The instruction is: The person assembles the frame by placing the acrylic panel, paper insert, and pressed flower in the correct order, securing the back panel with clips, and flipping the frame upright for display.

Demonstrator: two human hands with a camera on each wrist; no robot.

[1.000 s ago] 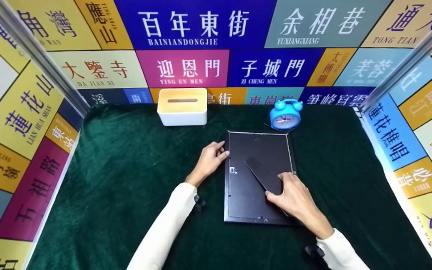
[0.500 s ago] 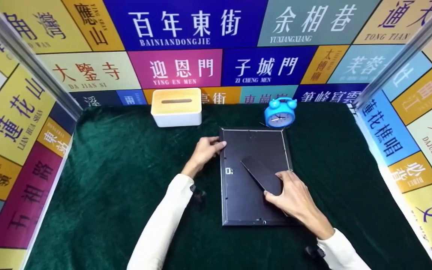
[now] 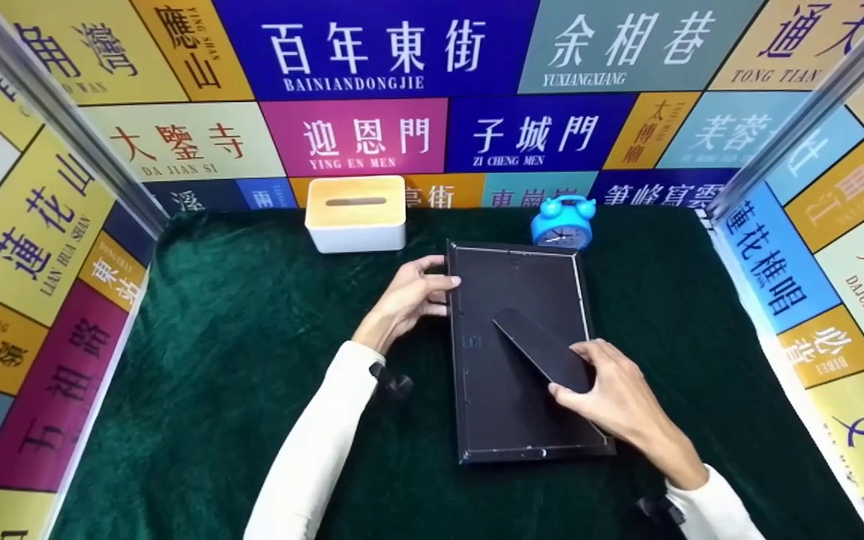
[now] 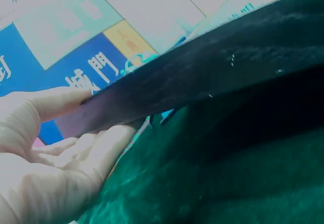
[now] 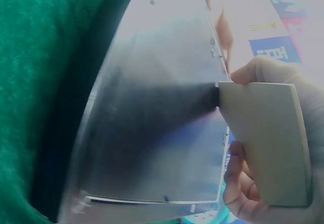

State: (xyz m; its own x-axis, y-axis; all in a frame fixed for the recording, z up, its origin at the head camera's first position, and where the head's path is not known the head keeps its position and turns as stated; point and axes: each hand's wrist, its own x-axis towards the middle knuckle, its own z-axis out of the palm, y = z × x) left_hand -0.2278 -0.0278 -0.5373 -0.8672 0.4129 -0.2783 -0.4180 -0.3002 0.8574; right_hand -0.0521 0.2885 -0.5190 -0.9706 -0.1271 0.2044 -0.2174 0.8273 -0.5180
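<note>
A black picture frame (image 3: 507,420) is held back side up over the green cloth, and its stand leg (image 3: 541,352) is swung out from the backing. My left hand (image 3: 413,296) grips the frame's left edge near its far corner. In the left wrist view the thumb lies over the frame's side (image 4: 202,72) and the fingers under it, with dark shadow on the cloth below. My right hand (image 3: 616,390) holds the stand leg by its free end. The right wrist view shows the leg's pale face (image 5: 268,138) between thumb and curled fingers. The frame's front is hidden.
A blue alarm clock (image 3: 563,223) stands just behind the frame's far edge, which overlaps its base in the head view. A white tissue box (image 3: 357,236) with a wooden lid stands at the back left. Printed panels (image 3: 357,135) wall the table on several sides.
The frame has come up and tilted, its far edge now overlapping the clock's base. My left fingers have gone under its edge. My right hand has shifted slightly right, still holding the leg.
</note>
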